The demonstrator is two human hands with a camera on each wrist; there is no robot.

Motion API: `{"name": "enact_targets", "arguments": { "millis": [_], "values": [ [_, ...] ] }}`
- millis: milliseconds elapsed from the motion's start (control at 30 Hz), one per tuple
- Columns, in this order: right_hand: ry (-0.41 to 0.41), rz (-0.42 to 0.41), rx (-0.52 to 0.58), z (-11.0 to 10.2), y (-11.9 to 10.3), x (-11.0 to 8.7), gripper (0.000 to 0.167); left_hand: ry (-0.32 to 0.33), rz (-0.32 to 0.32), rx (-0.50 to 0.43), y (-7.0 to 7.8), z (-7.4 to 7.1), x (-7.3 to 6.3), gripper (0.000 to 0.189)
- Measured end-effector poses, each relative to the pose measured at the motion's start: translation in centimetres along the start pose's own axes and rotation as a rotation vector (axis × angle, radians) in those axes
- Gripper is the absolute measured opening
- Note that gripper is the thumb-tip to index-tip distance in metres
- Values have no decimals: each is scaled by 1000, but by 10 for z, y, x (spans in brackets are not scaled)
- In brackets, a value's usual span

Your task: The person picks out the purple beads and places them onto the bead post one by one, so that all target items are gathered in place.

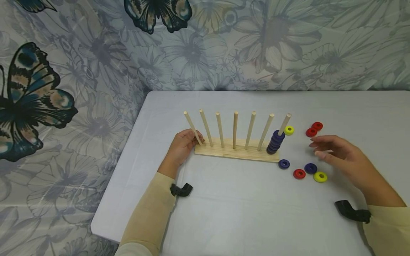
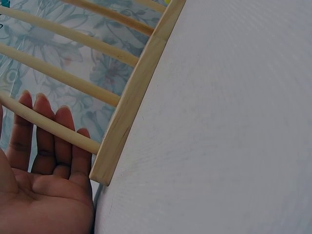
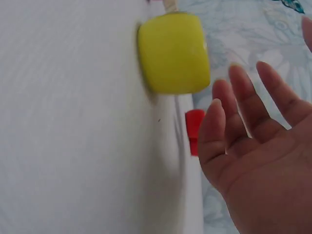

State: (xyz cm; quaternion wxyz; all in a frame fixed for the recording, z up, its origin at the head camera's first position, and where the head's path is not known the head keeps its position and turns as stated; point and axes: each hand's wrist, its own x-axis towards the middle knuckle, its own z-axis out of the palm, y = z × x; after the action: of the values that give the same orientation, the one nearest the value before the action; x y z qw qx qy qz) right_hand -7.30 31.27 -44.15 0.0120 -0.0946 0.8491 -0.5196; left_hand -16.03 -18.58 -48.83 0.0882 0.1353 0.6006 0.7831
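A wooden peg board [image 1: 237,153] with several upright pegs stands on the table. My left hand [image 1: 180,147] is at its left end, around the leftmost peg [image 2: 53,126]; in the left wrist view the fingers stretch up behind that peg. A stack of dark blue rings [image 1: 275,142] sits on the rightmost peg. My right hand [image 1: 342,160] hovers at the right, fingers loosely bent and nothing between them. Nearest to it are two red rings [image 1: 311,132], a yellow ring [image 1: 320,177] and a blue ring [image 1: 310,168].
Another blue ring [image 1: 284,164] lies by the board's right front corner, with a red ring [image 1: 299,174] to its right. A second yellow ring [image 1: 289,130] lies behind the stack. A flowered cloth [image 1: 205,53] hangs behind the white table [image 1: 230,213].
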Motion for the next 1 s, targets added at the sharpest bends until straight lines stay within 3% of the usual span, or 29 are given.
{"name": "enact_targets", "arguments": {
  "millis": [233, 667, 800, 1000],
  "values": [
    [-88, -9, -51, -3, 16, 1, 52, 5, -6, 1, -1, 0, 0, 48],
    [-201, 30, -182, -7, 26, 2, 63, 9, -11, 0, 2, 1, 0, 48],
    [-201, 60, -249, -5, 24, 3, 58, 11, -9, -1, 2, 0, -1, 46],
    [-133, 73, -302, -3, 25, 3, 43, 13, -11, 3, 1, 0, -1, 45]
  ]
}}
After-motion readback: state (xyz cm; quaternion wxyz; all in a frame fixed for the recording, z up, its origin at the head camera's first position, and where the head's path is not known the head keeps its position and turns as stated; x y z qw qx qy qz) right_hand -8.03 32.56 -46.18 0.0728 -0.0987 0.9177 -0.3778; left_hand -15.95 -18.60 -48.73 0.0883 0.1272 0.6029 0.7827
